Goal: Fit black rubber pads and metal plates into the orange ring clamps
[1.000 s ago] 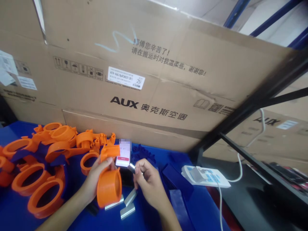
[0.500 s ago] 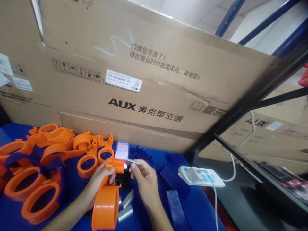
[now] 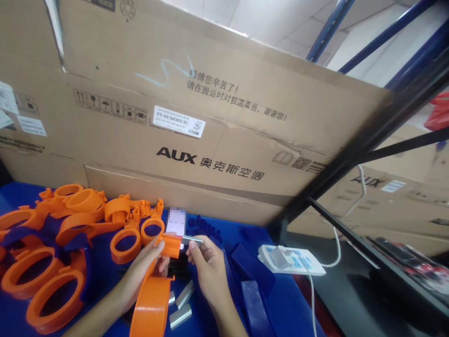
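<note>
My left hand (image 3: 140, 267) is closed around the neck of an orange plastic tape dispenser (image 3: 150, 304), its wide ring hanging toward me. In my right hand (image 3: 208, 267), thumb and fingers pinch a small grey metal blade (image 3: 192, 240). The blade's left end meets the right end of the dispenser's head; whether it sits inside or only against it I cannot tell. Below my hands, several loose metal pieces (image 3: 180, 316) lie on the blue tabletop (image 3: 206, 323).
Many orange dispensers (image 3: 56, 318) are heaped at left, some with blue parts. A phone (image 3: 176, 227) stands behind my hands, near blue toothed parts (image 3: 206, 228). Blue flat pieces (image 3: 254, 304) and a white power strip (image 3: 291, 260) lie right. A large carton (image 3: 217, 140) forms the back.
The view has shifted slightly. The dispenser's head and the blade remain together, the blade now lying straighter in line with the head. Both hands keep their hold.
</note>
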Available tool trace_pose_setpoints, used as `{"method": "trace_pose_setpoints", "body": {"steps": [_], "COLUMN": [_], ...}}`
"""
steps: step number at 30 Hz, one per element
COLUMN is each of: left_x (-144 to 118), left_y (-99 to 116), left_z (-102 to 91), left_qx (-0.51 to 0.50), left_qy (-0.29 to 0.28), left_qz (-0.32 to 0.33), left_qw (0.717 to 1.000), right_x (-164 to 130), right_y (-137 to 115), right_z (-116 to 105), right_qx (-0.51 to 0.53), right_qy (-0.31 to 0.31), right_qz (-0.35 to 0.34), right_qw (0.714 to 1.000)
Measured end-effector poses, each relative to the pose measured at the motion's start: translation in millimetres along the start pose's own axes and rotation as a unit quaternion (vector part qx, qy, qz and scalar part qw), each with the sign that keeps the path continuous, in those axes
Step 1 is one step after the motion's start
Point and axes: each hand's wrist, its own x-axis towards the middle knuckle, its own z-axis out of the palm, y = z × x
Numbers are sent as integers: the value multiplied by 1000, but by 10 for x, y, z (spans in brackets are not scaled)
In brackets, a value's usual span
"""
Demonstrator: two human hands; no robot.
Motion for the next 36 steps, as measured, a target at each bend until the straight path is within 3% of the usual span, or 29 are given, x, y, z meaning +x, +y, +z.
{"method": "trace_pose_setpoints", "body": {"steps": [5,12,18,25,33,36], "left_x": [10,60,19,15,55,55], "left_y": [7,21,20,76,-5,12], "left_z": [-34,-103,-85,-69,-74,-72], "left_qx": [-28,-56,-12,60,74,74], "left_qy": [-3,-58,-16,-45,40,52], "left_qz": [-16,-28,13,-4,52,53], "left_qw": [999,996,1000,997,995,995], "right_x": [-30,-62,-70,-112,-101,-116], "right_y": [-66,-96,-106,-124,-14,-58], "right_z": [30,85,47,68,111,84], "right_qx": [8,23,-47,-101,-63,-55], "right_qy": [-4,-6,17,-2,94,98], "right_qz": [7,5,-29,-49,-79,-92], "right_qw": [1000,1000,998,994,990,989]}}
